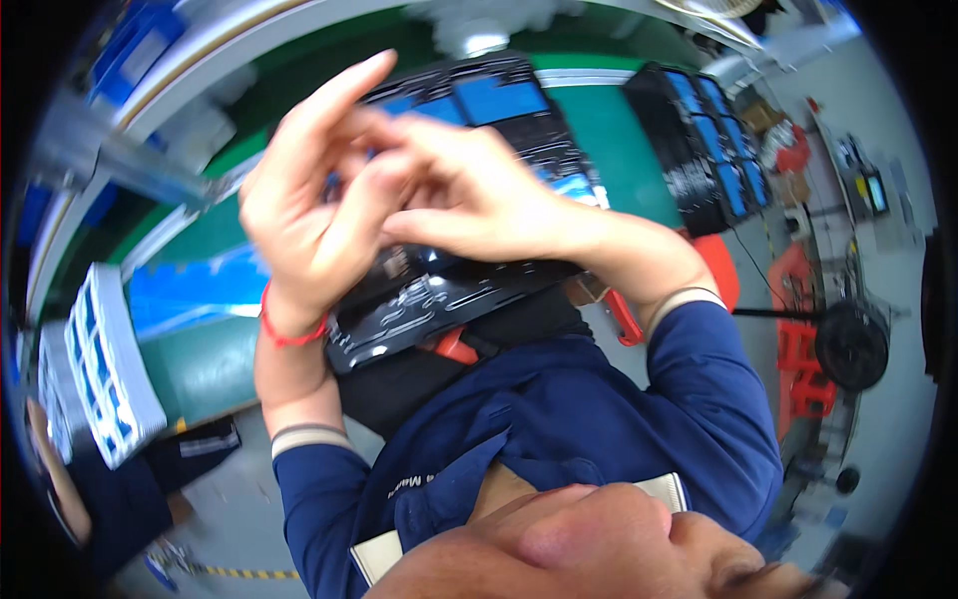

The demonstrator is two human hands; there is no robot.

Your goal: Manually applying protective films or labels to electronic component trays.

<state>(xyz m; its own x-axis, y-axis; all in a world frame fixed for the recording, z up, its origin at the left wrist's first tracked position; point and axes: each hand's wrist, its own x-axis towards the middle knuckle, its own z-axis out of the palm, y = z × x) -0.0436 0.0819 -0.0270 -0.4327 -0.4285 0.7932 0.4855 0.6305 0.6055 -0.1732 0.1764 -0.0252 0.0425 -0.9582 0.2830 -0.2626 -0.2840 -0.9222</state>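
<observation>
Both my hands are raised close together over a glossy black plastic tray (429, 314). My left hand (314, 195), with a red cord at the wrist, has one finger stretched upward; its other fingers are blurred and partly covered. Coming from the right, my right hand (489, 195) has its fingers curled in against the left, the thumb lying below them. Whatever may be between the fingertips is too smeared to make out. Beneath the hands, the tray's compartments hold blue flat pieces (502, 98). Its near edge reaches over the bench's front, close to my body.
Another black tray (689, 190) with several blue pieces stands to the right on the green bench top (614, 135). Leftward lie a blue sheet (190, 292) and a grey slotted plastic basket (118, 374). A person in dark clothes (120, 499) is at lower left. Red stools (798, 369) stand at right.
</observation>
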